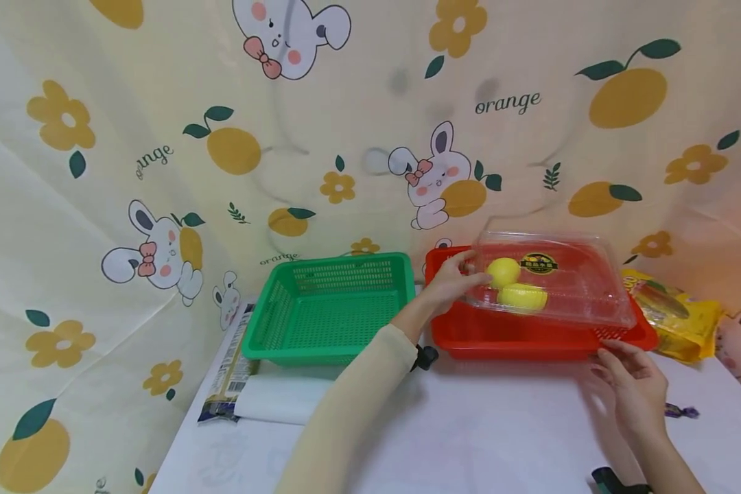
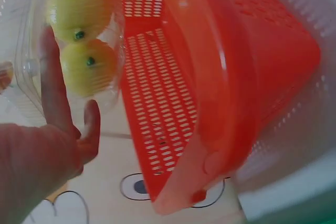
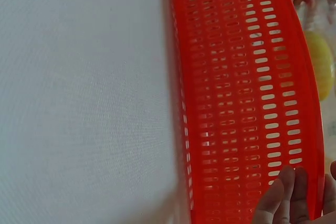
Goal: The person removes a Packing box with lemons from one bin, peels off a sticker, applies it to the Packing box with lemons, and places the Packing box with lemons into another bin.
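A clear plastic fruit box (image 1: 580,278) with a dark label is tilted over the red basket (image 1: 519,350). Two yellow fruits that look like lemons (image 1: 523,298) show through its wall, at the left end. That end of the box is held by my left hand (image 1: 447,281); in the left wrist view one finger lies along the plastic beside the fruits (image 2: 86,69). At the basket's front right corner, my right hand (image 1: 632,377) grips the rim, with fingers on both sides of it in the right wrist view (image 3: 286,198).
Left of the red basket stands a green basket (image 1: 327,322). A long wrapped packet (image 1: 228,370) and a white roll or sheet (image 1: 284,399) lie in front of it. At the right are a yellow snack bag (image 1: 679,319) and a small purple-wrapped candy (image 1: 682,412). A printed curtain (image 1: 358,103) hangs behind.
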`<state>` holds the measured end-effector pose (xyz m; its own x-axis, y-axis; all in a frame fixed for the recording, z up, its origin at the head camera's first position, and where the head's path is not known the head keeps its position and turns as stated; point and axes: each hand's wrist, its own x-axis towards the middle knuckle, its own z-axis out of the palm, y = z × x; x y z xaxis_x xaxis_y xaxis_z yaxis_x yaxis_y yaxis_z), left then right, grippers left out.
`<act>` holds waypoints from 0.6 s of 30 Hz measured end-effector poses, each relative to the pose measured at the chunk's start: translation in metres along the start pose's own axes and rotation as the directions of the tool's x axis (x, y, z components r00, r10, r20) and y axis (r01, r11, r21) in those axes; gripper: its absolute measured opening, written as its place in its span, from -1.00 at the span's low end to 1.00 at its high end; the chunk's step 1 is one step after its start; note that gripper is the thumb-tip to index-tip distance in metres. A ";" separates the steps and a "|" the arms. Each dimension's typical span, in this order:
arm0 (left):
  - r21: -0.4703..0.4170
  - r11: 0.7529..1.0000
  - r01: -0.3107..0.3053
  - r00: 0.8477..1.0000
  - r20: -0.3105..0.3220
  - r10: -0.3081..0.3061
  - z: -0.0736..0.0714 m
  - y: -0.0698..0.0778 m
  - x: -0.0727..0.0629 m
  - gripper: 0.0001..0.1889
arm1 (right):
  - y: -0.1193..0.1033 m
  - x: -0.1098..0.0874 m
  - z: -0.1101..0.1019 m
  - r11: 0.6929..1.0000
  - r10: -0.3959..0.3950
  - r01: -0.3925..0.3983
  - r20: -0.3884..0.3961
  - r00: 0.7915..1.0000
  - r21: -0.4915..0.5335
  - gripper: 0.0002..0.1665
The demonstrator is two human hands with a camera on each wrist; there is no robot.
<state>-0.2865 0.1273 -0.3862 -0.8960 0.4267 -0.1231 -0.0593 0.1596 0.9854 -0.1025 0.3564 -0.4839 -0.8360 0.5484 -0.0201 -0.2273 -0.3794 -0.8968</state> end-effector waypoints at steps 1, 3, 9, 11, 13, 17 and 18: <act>-0.001 1.000 0.011 1.000 0.005 -0.011 0.002 0.000 0.003 -0.28 | 0.000 0.000 0.000 1.000 -0.002 0.002 -0.007 1.000 -0.007 -0.78; 0.004 1.000 0.028 0.999 0.014 -0.028 0.005 0.000 0.009 -0.27 | 0.000 0.001 -0.001 1.000 -0.002 0.002 -0.018 1.000 -0.021 -0.79; 0.001 0.999 0.048 0.997 0.060 -0.048 0.007 -0.005 0.026 -0.25 | -0.001 0.000 -0.002 0.999 -0.015 0.015 -0.010 1.000 -0.049 -0.78; 0.002 0.999 0.044 0.995 0.084 -0.044 0.006 -0.006 0.031 -0.24 | 0.000 0.000 -0.001 0.998 -0.020 0.020 -0.004 1.000 -0.052 -0.78; -0.005 0.999 0.039 0.992 0.117 -0.038 0.005 -0.007 0.036 -0.23 | 0.000 -0.001 -0.001 0.998 -0.024 0.024 0.001 1.000 -0.060 -0.78; -0.040 0.998 0.050 0.984 0.173 -0.043 0.004 -0.008 0.044 -0.23 | 0.001 -0.001 -0.002 0.997 -0.030 0.030 0.005 1.000 -0.065 -0.78; -0.047 0.997 0.059 0.983 0.177 -0.050 0.004 -0.009 0.046 -0.22 | 0.001 -0.001 -0.003 0.997 -0.032 0.032 0.006 0.999 -0.067 -0.79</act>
<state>-0.3253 0.1496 -0.4009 -0.7996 0.5694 -0.1909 -0.1330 0.1421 0.9809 -0.1007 0.3572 -0.4863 -0.8315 0.5554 0.0111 -0.2201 -0.3111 -0.9245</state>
